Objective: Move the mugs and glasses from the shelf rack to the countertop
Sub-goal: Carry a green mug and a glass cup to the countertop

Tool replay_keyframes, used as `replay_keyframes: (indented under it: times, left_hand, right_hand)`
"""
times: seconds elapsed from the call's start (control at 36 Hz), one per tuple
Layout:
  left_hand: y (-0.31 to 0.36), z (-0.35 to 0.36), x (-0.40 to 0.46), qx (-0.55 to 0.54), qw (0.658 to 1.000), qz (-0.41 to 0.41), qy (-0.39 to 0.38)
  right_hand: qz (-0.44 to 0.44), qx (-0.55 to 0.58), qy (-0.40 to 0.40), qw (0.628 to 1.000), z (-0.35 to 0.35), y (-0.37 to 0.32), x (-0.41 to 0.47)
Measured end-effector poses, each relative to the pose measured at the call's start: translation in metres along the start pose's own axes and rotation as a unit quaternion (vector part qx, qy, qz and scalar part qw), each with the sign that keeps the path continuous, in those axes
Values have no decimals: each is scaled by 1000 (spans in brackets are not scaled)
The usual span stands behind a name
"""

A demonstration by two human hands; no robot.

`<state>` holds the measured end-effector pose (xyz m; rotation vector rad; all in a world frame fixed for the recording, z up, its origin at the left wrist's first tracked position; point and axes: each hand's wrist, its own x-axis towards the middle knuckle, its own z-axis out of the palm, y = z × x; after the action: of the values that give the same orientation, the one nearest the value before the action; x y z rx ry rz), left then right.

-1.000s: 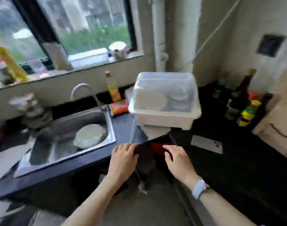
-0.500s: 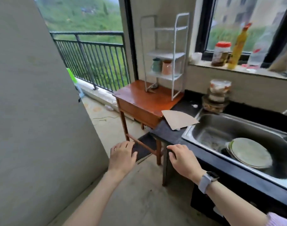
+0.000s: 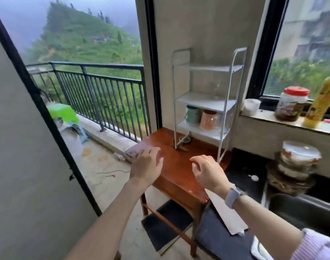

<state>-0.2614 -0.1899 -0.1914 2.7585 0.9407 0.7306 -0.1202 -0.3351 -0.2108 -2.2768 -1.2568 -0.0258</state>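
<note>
A white wire shelf rack (image 3: 205, 99) stands on a small wooden table (image 3: 171, 162) against the wall. On its lowest shelf sit a green mug (image 3: 191, 114), a pink mug (image 3: 209, 120) and what looks like a clear glass (image 3: 227, 121) to their right. A faint clear glass (image 3: 215, 89) seems to stand on the middle shelf. My left hand (image 3: 146, 163) hovers over the table's near left part, fingers apart and empty. My right hand (image 3: 207, 170) hangs over the table's near right side, fingers loosely curled, holding nothing. The dark countertop (image 3: 242, 177) lies right of the table.
A sink (image 3: 306, 211) is at lower right, with stacked lidded containers (image 3: 295, 166) behind it. A jar (image 3: 291, 104), a yellow bottle (image 3: 321, 102) and a white cup (image 3: 251, 106) line the windowsill. White paper (image 3: 226, 216) lies on the counter edge. The balcony railing (image 3: 96, 94) is left.
The view swung left from the sink and dish box to the rack, then drew closer. Both hands rose and moved forward over the wooden table.
</note>
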Motion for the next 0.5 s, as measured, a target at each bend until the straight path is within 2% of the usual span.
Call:
replay_keyframes:
  times: [0.11,0.28,0.5]
  left_hand:
    - [-10,14,73,-45,998,34,17]
    - [-19,49,184,-106,991,83,8]
    - [-24,139,269,-233,966,83,-72]
  right_hand:
    - [30,15,12,999,0,6,68]
    - [115,57,82,988,11,35,150]
    - [259,130,166,942,44,85,211]
